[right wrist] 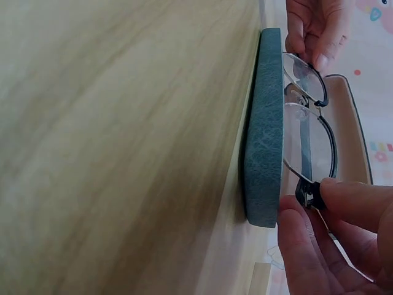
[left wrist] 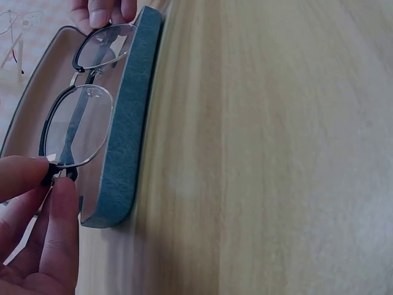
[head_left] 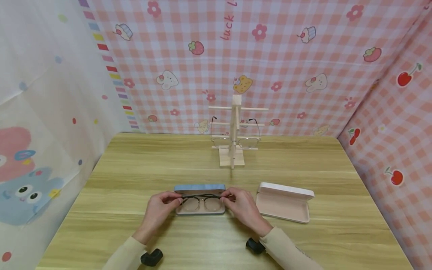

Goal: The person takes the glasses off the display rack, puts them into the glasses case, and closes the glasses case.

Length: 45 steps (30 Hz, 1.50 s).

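A pair of black half-rim glasses (head_left: 201,203) with folded temples is at the blue glasses case (head_left: 200,187), whose lid stands up at the back. At the left hinge end, my left hand (head_left: 158,210) pinches the frame between thumb and fingers. My right hand (head_left: 243,208) pinches the opposite hinge end. In the left wrist view the glasses (left wrist: 77,126) lie within the case (left wrist: 126,135), lenses toward its front wall. The right wrist view shows the thumb and fingers of my right hand (right wrist: 334,239) on the hinge, close to the case's end.
Right of the blue case, a white glasses case (head_left: 283,210) lies with its lid raised. Behind, a wooden display stand (head_left: 237,112) carries a thin-rimmed pair of glasses (head_left: 249,143). Patterned cloth (head_left: 287,63) hangs behind the wooden table (head_left: 141,157).
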Each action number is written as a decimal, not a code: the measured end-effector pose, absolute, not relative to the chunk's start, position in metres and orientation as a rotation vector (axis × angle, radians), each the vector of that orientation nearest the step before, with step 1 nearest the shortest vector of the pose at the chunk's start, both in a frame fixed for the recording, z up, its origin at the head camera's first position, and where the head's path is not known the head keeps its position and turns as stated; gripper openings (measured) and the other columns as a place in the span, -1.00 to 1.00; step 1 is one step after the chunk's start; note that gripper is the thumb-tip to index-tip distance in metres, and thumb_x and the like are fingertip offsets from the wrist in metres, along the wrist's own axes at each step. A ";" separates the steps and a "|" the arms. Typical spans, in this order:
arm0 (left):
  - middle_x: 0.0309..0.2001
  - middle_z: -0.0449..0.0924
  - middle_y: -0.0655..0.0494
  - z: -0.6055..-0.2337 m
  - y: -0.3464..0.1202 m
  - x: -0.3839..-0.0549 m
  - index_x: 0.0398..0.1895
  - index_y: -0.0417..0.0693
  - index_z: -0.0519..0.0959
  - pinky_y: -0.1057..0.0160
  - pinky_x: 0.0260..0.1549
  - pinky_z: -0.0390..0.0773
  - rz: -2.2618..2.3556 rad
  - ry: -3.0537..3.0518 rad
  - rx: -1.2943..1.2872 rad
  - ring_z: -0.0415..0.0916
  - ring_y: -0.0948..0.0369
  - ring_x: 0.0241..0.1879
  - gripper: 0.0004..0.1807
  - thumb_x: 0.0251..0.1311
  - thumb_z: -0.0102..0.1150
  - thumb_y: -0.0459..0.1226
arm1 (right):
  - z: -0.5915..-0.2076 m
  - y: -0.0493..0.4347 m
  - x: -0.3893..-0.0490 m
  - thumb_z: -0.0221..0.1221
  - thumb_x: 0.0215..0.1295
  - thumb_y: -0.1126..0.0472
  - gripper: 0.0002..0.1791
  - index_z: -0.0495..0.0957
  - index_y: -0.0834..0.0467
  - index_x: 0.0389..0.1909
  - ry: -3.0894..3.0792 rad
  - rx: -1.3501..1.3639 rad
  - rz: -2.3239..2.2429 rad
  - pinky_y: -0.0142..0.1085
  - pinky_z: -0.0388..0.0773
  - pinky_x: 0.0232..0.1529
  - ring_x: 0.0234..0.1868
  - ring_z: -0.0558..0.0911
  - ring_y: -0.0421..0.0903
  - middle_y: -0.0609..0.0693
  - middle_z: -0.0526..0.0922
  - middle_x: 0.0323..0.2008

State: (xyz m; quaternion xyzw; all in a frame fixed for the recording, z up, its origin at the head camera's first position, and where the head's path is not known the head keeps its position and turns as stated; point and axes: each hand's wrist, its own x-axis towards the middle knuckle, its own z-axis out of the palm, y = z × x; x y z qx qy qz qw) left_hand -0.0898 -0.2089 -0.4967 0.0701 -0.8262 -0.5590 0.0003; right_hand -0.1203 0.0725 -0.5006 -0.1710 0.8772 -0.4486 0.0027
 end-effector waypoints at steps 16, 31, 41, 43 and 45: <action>-0.29 0.78 0.05 -0.500 -0.211 -0.092 -0.25 -0.19 0.80 0.41 -0.31 0.56 -1.489 -2.714 0.170 0.61 0.29 -0.32 -0.91 0.18 0.43 -0.38 | -0.507 0.069 -0.122 0.40 0.31 0.24 -0.95 0.78 0.12 -0.26 2.789 -0.591 -1.327 -0.40 0.56 -0.32 -0.34 0.61 -0.30 -0.16 0.74 -0.31; -0.24 0.78 0.07 -0.498 -0.218 -0.088 -0.17 -0.13 0.81 0.36 -0.28 0.57 -1.461 -2.737 0.261 0.60 0.26 -0.28 -0.86 0.23 0.40 -0.32 | -0.501 0.084 -0.115 0.31 0.36 0.28 -0.88 0.78 0.11 -0.16 2.799 -0.453 -1.416 -0.24 0.70 -0.13 -0.21 0.73 -0.16 -0.13 0.78 -0.27; -0.02 0.72 -0.20 -0.488 -0.231 -0.087 0.06 -0.34 0.67 0.34 -0.18 0.71 -1.740 -2.516 0.370 0.72 0.07 -0.15 -0.72 0.46 0.20 -0.30 | -0.491 0.093 -0.121 0.23 0.45 0.25 -0.81 0.72 0.23 -0.04 2.750 -0.317 -1.611 -0.12 0.71 0.00 -0.11 0.74 -0.04 0.00 0.78 -0.18; 0.05 0.68 -0.27 -0.487 -0.231 -0.089 0.12 -0.38 0.63 0.25 -0.07 0.72 -1.835 -2.465 0.369 0.71 -0.01 -0.05 -0.66 0.51 0.14 -0.26 | -0.490 0.092 -0.122 0.22 0.48 0.20 -0.77 0.71 0.23 0.00 2.734 -0.301 -1.624 -0.09 0.70 0.04 -0.06 0.73 -0.03 0.01 0.78 -0.14; 0.13 0.63 -0.31 -0.486 -0.231 -0.091 0.19 -0.39 0.57 0.17 0.03 0.69 -1.921 -2.436 0.358 0.67 -0.07 0.06 -0.58 0.55 0.09 -0.18 | -0.489 0.090 -0.123 0.20 0.52 0.13 -0.71 0.69 0.22 0.06 2.712 -0.298 -1.624 -0.06 0.68 0.08 -0.01 0.73 0.00 0.04 0.78 -0.07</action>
